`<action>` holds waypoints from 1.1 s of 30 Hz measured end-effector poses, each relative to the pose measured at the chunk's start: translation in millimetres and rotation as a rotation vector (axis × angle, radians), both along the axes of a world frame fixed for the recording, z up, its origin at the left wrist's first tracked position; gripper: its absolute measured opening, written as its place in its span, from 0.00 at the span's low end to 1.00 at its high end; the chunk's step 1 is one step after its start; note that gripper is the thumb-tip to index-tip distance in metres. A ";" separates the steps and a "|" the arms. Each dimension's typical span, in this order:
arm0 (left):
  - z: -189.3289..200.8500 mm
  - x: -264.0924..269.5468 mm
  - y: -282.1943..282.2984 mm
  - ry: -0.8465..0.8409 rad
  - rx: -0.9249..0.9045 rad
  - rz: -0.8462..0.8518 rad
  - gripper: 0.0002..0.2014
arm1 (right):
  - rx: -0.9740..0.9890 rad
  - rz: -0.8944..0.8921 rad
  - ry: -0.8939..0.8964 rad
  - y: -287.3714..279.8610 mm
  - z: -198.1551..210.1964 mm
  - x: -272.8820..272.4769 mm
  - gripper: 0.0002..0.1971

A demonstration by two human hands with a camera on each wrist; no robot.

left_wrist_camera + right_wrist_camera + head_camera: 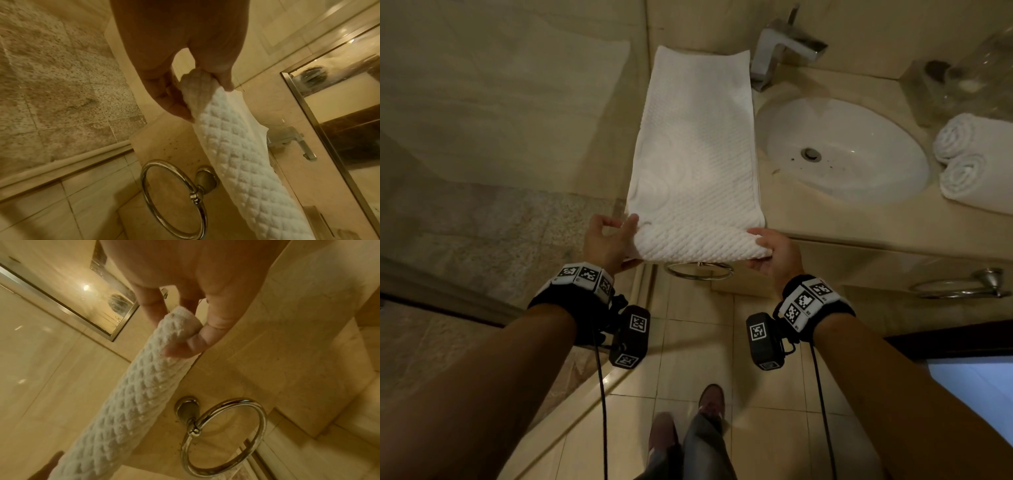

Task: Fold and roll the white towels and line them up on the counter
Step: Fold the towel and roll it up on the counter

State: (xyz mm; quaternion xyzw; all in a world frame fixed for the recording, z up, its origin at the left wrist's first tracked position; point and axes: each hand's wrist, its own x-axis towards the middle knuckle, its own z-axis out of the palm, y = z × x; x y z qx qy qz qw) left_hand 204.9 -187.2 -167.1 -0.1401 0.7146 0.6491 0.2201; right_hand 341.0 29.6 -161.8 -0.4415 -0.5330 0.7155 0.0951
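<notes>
A white waffle-textured towel (695, 150) lies folded lengthwise on the beige counter (784, 209), left of the sink. Its near end is curled into the start of a roll (698, 243) at the counter's front edge. My left hand (616, 240) pinches the roll's left end (197, 91) between thumb and fingers. My right hand (767, 250) pinches the right end (180, 321) the same way. Two rolled white towels (969, 154) lie side by side on the counter right of the sink.
A white oval sink (846, 150) with a chrome faucet (780, 48) sits right of the towel. A chrome towel ring (700, 270) hangs on the cabinet front below the roll; another ring (959, 284) hangs farther right. Glassware (976, 75) stands at the back right. A wall borders the left.
</notes>
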 end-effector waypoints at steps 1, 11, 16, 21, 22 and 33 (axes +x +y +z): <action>1.4 -1.5 -0.9 -0.035 0.019 0.014 0.12 | -0.036 0.004 0.014 -0.1 2.6 0.6 0.16; 15.1 -7.1 -1.9 -0.069 0.026 -0.071 0.12 | 0.084 0.074 -0.046 9.9 4.4 -0.8 0.13; 17.7 -15.9 8.9 0.002 -0.110 -0.051 0.12 | 0.298 0.107 -0.158 22.8 4.4 -12.4 0.12; 16.3 -35.8 17.4 0.107 -0.397 -0.089 0.21 | 0.523 0.179 -0.340 33.5 2.9 -26.6 0.28; 18.6 -39.2 18.9 0.103 -0.430 -0.104 0.22 | 0.582 0.215 -0.383 34.8 4.6 -29.9 0.29; 42.2 -71.2 47.8 -0.031 -0.596 -0.168 0.29 | 1.141 0.604 0.099 42.4 18.1 -69.4 0.27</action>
